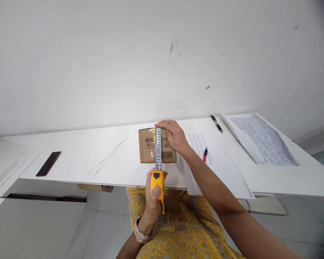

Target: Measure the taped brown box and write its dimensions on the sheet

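A small brown cardboard box (145,153) lies flat on the white table (97,158), with printed marks and a barcode on top. My left hand (154,201) is closed round a yellow tape measure (157,184) just off the table's near edge. Its steel tape (158,149) runs across the box from near side to far side. My right hand (174,136) pinches the tape's end at the box's far edge, resting on the box's right half.
A dark phone (48,163) lies at the table's left. Printed sheets (202,151) with a red pen (205,154) sit right of the box; a black pen (216,123) and a larger printed sheet (261,138) lie further right. A white wall stands behind.
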A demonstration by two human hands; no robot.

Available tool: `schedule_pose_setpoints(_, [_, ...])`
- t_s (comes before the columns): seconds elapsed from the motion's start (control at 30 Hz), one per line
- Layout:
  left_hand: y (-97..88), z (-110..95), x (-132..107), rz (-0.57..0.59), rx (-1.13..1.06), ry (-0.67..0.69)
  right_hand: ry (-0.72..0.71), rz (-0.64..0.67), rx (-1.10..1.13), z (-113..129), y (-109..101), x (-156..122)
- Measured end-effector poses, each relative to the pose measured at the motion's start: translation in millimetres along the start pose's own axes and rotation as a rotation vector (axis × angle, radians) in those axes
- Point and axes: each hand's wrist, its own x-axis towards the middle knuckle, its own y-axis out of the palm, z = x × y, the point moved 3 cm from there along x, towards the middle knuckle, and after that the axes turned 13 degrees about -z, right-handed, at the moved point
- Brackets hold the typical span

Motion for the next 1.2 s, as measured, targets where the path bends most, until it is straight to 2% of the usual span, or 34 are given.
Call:
schedule_pose_setpoints(0.13, [-2.4,7.5,3.3,-0.016,0.048,0.051,0.009,0.049,-0.005,-6.2,3.0,4.7])
schedule_pose_setpoints(0.3, [-1.3,18.3,6.7,0.001,0.038,0.033,-0.001,0.045,-0.003,-9.1,4.2,6.5])
schedule_pose_setpoints(0.57, [9.9,14.5,7.6,0.035,0.057,0.057,-0.051,0.031,-0.071,-10.5,2.5,3.9])
schedule_pose_setpoints(0.83, [6.8,24.4,12.3,0.061,0.018,0.062,-0.032,0.020,-0.107,-10.9,4.4,4.2])
schedule_pose_setpoints(1.2, [4.9,25.6,12.0,0.082,-0.019,0.025,-0.038,-0.004,-0.095,-10.7,5.1,2.3])
